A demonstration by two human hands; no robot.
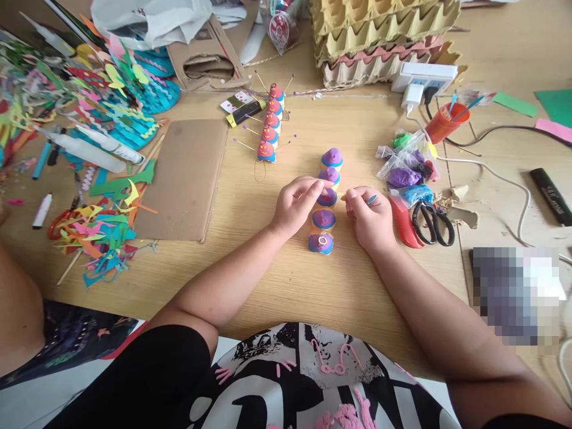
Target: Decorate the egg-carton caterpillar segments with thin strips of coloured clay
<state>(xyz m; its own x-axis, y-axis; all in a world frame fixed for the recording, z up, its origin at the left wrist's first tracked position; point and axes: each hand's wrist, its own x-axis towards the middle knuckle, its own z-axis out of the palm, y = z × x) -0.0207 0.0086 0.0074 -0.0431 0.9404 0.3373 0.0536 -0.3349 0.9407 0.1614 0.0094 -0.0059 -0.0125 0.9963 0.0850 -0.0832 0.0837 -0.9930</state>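
Observation:
A strip of egg-carton cups (323, 220) covered in purple and blue clay lies lengthwise in front of me. Its nearest cup carries a small yellow ring (322, 241). My left hand (297, 205) is over the strip's left side, thumb and forefinger pinched near the middle cups; whatever is between them is too small to make out. On the right, close beside the strip, my right hand (369, 217) has its fingers closed on a thin stick tool whose blue end (372, 199) shows between the fingers. Farther off stands a finished-looking red and blue strip (270, 125) with smiling faces and several toothpick feelers.
Right of my hands lie black-handled scissors (432, 223), bagged clay (404, 176) and an orange cup (447, 122). Cardboard (183, 179) and paper scraps (107, 232) cover the left. Egg trays (384, 36) and a power strip (423, 76) stand behind. Another person's arm (20, 304) is at left.

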